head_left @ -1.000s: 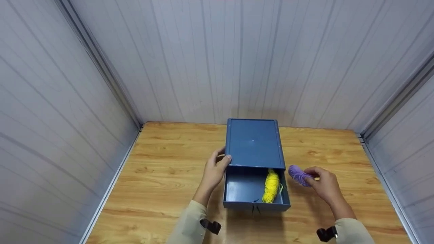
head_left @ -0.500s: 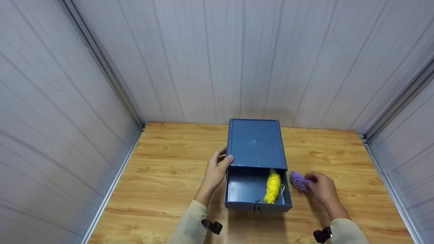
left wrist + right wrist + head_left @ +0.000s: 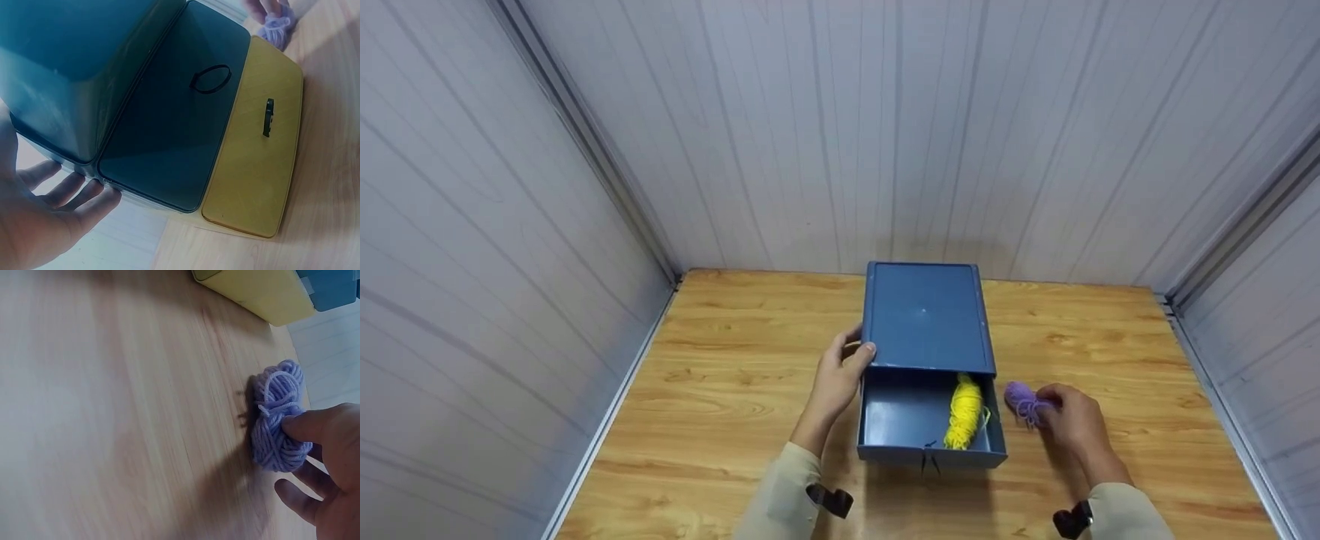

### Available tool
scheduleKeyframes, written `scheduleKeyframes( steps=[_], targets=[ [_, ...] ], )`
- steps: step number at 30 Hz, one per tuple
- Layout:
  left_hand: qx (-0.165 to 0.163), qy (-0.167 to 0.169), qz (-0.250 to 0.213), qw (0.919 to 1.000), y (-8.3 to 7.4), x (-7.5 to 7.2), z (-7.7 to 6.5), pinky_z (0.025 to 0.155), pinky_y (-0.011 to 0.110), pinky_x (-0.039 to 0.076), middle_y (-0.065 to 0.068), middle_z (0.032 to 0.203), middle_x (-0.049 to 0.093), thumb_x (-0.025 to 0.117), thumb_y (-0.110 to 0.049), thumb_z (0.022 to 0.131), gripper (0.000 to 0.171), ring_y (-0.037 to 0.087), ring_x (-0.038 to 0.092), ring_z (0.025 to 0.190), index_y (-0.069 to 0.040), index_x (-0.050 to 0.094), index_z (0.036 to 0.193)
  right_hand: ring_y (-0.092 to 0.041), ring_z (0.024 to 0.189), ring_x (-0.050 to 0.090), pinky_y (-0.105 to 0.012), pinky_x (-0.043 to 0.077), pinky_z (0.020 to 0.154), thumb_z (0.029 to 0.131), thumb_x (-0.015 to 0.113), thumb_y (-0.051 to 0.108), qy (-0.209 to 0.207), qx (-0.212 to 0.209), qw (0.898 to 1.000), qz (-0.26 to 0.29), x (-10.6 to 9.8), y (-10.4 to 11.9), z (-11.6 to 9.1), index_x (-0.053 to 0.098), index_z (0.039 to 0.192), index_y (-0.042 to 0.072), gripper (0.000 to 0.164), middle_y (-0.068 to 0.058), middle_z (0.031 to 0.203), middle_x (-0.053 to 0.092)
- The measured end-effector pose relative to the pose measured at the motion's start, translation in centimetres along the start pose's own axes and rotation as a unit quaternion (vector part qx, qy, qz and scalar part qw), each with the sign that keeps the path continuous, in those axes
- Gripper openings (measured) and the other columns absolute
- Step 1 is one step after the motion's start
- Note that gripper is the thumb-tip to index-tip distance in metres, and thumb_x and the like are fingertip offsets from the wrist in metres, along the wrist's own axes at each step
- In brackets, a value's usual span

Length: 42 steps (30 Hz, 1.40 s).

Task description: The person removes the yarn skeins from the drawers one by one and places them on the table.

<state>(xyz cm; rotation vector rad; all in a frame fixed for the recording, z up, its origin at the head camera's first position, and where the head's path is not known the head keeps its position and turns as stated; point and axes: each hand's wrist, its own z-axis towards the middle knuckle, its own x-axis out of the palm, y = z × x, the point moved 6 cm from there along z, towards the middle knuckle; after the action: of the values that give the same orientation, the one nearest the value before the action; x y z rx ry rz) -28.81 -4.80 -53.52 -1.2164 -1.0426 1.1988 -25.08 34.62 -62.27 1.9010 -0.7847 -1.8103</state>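
Note:
A blue drawer cabinet (image 3: 924, 315) stands on the wooden table, its top drawer (image 3: 896, 420) pulled out. Inside that drawer, along its right side, lies a yellow yarn skein (image 3: 963, 414). My left hand (image 3: 834, 379) rests against the cabinet's left side, thumb at the top's front corner; the left wrist view shows its fingers (image 3: 84, 197) extended and touching the side. To the cabinet's right, my right hand (image 3: 1076, 420) pinches one end of a purple yarn skein (image 3: 278, 419), thumb on its upper face. The skein is at the tabletop, a loop of yarn tied round its middle.
Below the open drawer, the left wrist view shows a dark blue drawer (image 3: 169, 118) and a yellow drawer (image 3: 253, 152), both pushed in, with black loop pulls. Pale panel walls (image 3: 840, 135) enclose the wooden table (image 3: 720, 420) at the back and sides.
My right hand has lowered the purple yarn skein to the tabletop and shifted it slightly toward me. My left hand stays on the cabinet, and the yellow skein has not moved within the drawer.

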Motion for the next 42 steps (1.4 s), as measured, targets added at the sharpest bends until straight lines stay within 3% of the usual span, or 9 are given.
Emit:
scheduleKeyframes(
  steps=[7, 11, 15, 26, 35, 42],
  targets=[
    [0.005, -0.004, 0.002, 1.0000, 0.1, -0.1, 0.0, 0.106, 0.047, 0.049, 0.019, 0.141, 0.056, 0.061, -0.026, 0.102, 0.052, 0.034, 0.055, 0.130, -0.004, 0.050, 0.148, -0.046, 0.118, 0.060, -0.059, 0.051, 0.096, 0.098, 0.064, 0.008, 0.001, 0.013, 1.000, 0.009, -0.7, -0.1, -0.5, 0.068, 0.123, -0.001, 0.026, -0.030, 0.128, 0.064],
    [0.002, -0.005, 0.004, 1.0000, 0.1, -0.1, 0.0, 0.107, 0.047, 0.048, 0.018, 0.142, 0.056, 0.061, -0.026, 0.102, 0.052, 0.034, 0.055, 0.130, -0.004, 0.051, 0.148, -0.050, 0.123, 0.056, -0.064, 0.048, 0.098, 0.098, 0.065, 0.010, -0.024, -0.014, 1.000, 0.002, -1.6, 0.7, -0.9, 0.068, 0.123, -0.001, 0.028, -0.032, 0.130, 0.062],
    [-0.004, -0.007, 0.012, 0.9999, 0.1, -0.2, 0.0, 0.107, 0.046, 0.048, 0.017, 0.141, 0.056, 0.062, -0.028, 0.102, 0.053, 0.032, 0.055, 0.130, -0.005, 0.051, 0.148, -0.047, 0.120, 0.059, -0.063, 0.048, 0.096, 0.098, 0.068, 0.011, -0.044, -0.044, 0.998, 0.000, -2.4, 1.8, -1.4, 0.068, 0.125, -0.001, 0.030, -0.027, 0.128, 0.065],
    [-0.006, -0.008, 0.003, 0.9999, 0.1, -0.1, 0.0, 0.107, 0.045, 0.049, 0.018, 0.140, 0.057, 0.062, -0.027, 0.101, 0.054, 0.033, 0.056, 0.129, -0.003, 0.051, 0.148, -0.029, 0.103, 0.066, -0.043, 0.053, 0.080, 0.092, 0.077, 0.013, -0.068, -0.111, 0.991, -0.016, -4.3, 5.9, -2.9, 0.072, 0.118, 0.006, 0.027, -0.014, 0.115, 0.071],
    [-0.006, -0.003, -0.003, 1.0000, 0.0, 0.0, 0.0, 0.106, 0.044, 0.049, 0.018, 0.141, 0.056, 0.062, -0.029, 0.102, 0.055, 0.032, 0.055, 0.129, -0.004, 0.050, 0.149, -0.019, 0.092, 0.066, -0.029, 0.053, 0.072, 0.085, 0.083, 0.008, -0.123, -0.191, 0.974, -0.013, -6.3, 10.1, -5.2, 0.075, 0.110, 0.012, 0.027, -0.002, 0.107, 0.074],
    [-0.003, 0.000, -0.001, 1.0000, -0.1, 0.1, 0.0, 0.105, 0.043, 0.050, 0.018, 0.141, 0.056, 0.061, -0.028, 0.102, 0.054, 0.031, 0.057, 0.128, -0.003, 0.050, 0.149, -0.010, 0.090, 0.064, -0.031, 0.057, 0.073, 0.079, 0.087, 0.003, -0.150, -0.246, 0.958, -0.005, -7.6, 13.5, -7.0, 0.077, 0.109, 0.014, 0.033, 0.005, 0.104, 0.073]
  ],
)
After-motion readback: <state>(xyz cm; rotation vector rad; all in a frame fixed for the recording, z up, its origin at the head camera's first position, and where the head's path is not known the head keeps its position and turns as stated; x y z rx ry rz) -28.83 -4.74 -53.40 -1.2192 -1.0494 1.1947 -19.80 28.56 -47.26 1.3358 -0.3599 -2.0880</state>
